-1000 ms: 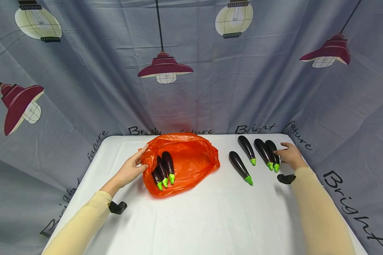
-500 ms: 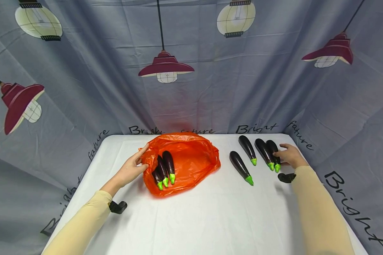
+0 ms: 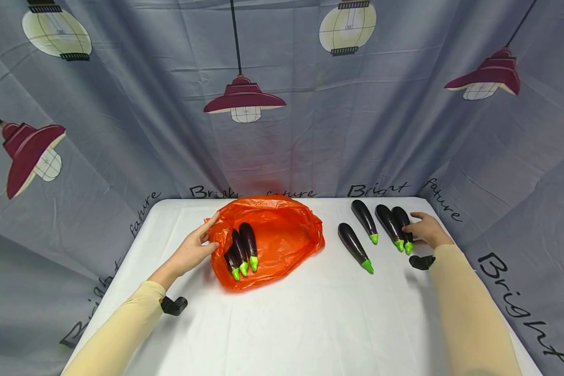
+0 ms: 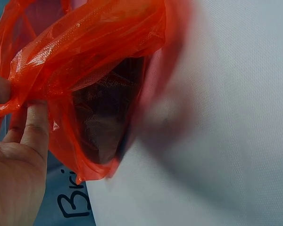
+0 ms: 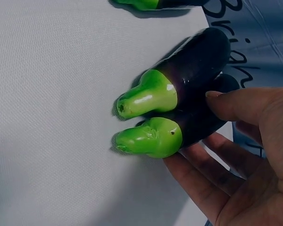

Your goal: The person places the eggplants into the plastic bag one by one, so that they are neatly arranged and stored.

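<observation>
An orange plastic bag [image 3: 286,235] lies spread on the white table with its mouth facing up. Inside its left part rest three eggplants [image 3: 247,240] with green stem ends. My left hand [image 3: 192,253] pinches the bag's left rim between thumb and fingers; the left wrist view shows the orange film [image 4: 104,28] bunched there. At the far right, my right hand [image 3: 427,230] grips the outermost eggplant [image 5: 193,125], thumb on top and fingers along its other side. That one still lies on the table, touching a neighbouring eggplant [image 5: 193,66].
Two more eggplants, one at the back [image 3: 364,219] and one nearer the front [image 3: 354,245], lie between the bag and the gripped pair. The white table [image 3: 301,324] extends toward me. A grey-blue printed curtain [image 3: 301,146] stands behind and at both sides.
</observation>
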Tool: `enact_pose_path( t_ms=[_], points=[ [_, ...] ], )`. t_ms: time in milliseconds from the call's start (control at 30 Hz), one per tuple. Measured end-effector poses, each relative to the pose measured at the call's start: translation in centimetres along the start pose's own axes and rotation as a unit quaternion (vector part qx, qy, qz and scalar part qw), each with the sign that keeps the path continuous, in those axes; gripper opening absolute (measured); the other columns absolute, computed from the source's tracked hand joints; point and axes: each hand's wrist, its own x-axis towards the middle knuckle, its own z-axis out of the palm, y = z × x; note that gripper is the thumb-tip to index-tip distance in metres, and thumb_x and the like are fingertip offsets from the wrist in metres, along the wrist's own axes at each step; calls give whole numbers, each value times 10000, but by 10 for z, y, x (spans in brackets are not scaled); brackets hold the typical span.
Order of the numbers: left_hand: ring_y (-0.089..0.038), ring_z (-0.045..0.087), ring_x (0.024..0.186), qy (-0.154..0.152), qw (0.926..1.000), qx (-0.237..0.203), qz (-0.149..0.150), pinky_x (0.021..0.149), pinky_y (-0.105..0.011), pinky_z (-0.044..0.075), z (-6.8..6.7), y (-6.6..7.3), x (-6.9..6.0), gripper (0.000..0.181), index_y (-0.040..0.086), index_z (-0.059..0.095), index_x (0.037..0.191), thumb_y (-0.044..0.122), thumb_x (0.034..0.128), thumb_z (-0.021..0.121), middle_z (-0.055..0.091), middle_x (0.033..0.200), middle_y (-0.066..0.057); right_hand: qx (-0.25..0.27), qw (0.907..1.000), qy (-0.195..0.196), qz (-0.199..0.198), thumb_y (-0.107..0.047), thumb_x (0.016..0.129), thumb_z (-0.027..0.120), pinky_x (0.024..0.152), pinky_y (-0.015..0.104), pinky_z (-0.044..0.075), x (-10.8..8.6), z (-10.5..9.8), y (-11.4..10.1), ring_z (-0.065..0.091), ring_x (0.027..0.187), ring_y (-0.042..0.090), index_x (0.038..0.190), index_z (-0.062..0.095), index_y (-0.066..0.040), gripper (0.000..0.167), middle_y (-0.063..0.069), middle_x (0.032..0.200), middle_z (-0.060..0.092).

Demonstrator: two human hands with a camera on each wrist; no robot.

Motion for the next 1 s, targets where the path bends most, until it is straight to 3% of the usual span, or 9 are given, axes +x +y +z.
enact_pose_path(
  t_ms=[433,767,1000],
  points=[
    [-362,326,1481,-8,10000,-9,-4,1089,-465,398,0,2,-1,801,352,235,1636,27,998,596,210,1683,-78,-159,9998,-100,18,-46,920,642,938,564,531,0,0,-3,489,1252,536,1586,100,98,871,435,1479,290],
    [-381,299,1489,-31,10000,13,45,1103,-496,383,0,3,-1,802,312,217,1646,11,998,582,199,1687,-86,-314,9993,-194,-6,-63,908,640,852,506,581,4,-2,-2,586,1140,472,1591,104,86,881,438,1453,317],
    [-365,383,1448,13,10000,1,-4,1020,-305,464,0,1,-1,822,317,222,1646,-5,986,592,225,1676,-103,-301,9994,-166,-38,-37,921,620,812,491,593,6,0,-1,637,1054,413,1605,126,53,849,419,1416,377]
  ],
)
